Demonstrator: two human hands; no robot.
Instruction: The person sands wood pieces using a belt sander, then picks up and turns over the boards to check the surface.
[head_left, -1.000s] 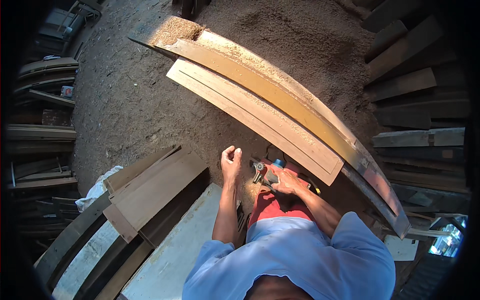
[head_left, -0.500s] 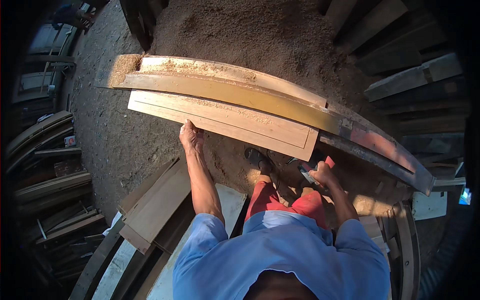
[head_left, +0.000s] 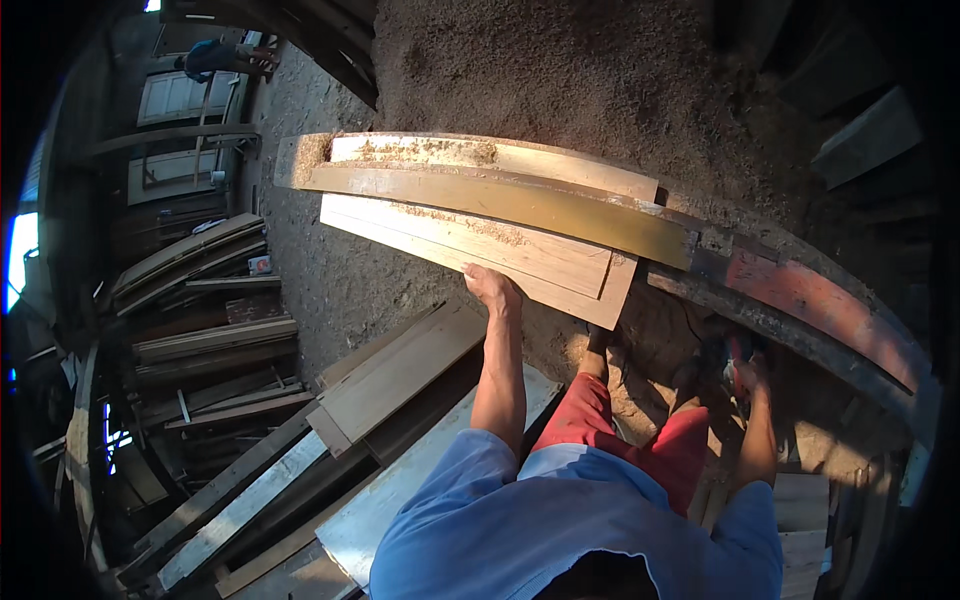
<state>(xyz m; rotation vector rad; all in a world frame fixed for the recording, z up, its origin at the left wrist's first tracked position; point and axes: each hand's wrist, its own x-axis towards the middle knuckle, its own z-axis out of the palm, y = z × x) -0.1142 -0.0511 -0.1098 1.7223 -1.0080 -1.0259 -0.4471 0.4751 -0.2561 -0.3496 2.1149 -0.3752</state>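
Note:
A pale wooden panel [head_left: 470,240], with a groove line along its border and sawdust on top, juts toward me from a long narrow workbench [head_left: 800,295]. My left hand [head_left: 490,288] grips the panel's near edge. A yellowish-brown board [head_left: 520,210] runs along the panel's far side, and beyond it lies another light wood strip [head_left: 560,170] strewn with shavings. My right hand [head_left: 752,375] is closed around a red and dark power tool [head_left: 738,362], low beside my right leg and apart from the panel. Shadow hides the tool's exact kind.
Stacked boards [head_left: 400,370] lie at my left, close to my arm, with more timber piles [head_left: 215,345] farther left. Pale door panels [head_left: 180,98] stand at the far left near another person [head_left: 210,58]. Sawdust covers the ground [head_left: 560,75] beyond the bench.
The view has swung left, so the bench and panel sit farther right. My right hand has moved outward to the right with the power tool, away from the panel's end. My left hand still grips the edge.

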